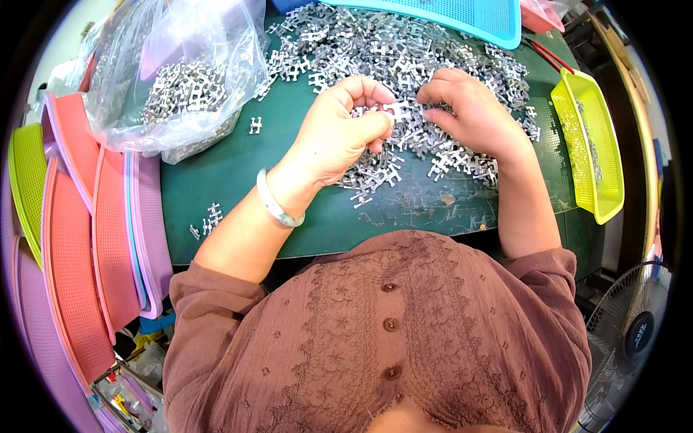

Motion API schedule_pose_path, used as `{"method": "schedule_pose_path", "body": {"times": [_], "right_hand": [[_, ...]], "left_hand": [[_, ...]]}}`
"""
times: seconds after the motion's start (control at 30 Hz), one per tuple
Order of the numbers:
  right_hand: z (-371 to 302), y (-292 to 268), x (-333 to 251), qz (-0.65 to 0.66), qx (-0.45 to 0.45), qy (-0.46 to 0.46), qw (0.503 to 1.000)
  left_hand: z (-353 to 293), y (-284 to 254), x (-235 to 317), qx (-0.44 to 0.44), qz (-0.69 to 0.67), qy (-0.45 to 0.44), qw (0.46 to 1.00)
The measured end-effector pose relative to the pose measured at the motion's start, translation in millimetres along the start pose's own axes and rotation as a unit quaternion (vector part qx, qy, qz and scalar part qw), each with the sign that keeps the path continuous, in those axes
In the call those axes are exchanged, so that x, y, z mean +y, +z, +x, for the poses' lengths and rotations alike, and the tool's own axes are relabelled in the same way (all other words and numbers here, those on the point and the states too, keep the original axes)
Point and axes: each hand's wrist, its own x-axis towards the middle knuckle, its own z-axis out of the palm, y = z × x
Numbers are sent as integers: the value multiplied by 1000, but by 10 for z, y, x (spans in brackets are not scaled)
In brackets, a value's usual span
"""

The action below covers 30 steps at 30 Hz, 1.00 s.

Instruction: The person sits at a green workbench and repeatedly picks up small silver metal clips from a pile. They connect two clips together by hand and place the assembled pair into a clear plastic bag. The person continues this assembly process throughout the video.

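Note:
A large heap of small silvery H-shaped metal parts covers the far middle of the green table. Over the near side of this heap, my left hand pinches one small metal part between thumb and fingers, the part showing at the fingertips. A pale bangle circles that wrist. Just to the right, my right hand hovers close by with its fingers curled toward the thumb. Whatever lies between those fingertips is too small or hidden to make out.
A clear plastic bag holding more metal parts stands at the far left. Stacked coloured baskets line the left side. A yellow-green basket sits at the right edge, a blue tray at the back. A fan stands lower right.

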Motion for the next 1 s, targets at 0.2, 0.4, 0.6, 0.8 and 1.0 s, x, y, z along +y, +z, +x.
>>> {"method": "schedule_pose_path", "body": {"times": [0.2,0.4,0.6,0.8,1.0], "right_hand": [[20,-13,-18,31,-9,19,999],[22,-35,-10,113,-22,35,993],[32,-52,20,383,-18,172,907],[84,-25,-40,505,35,196,840],[85,-3,-85,559,64,186,805]], "left_hand": [[4,-3,-10,9,13,-2,1000],[-7,-183,287,93,-12,153,984],[-50,-1055,846,410,282,410,764],[-34,-1049,766,421,593,441,526],[-56,-164,251,89,247,204,943]]}}
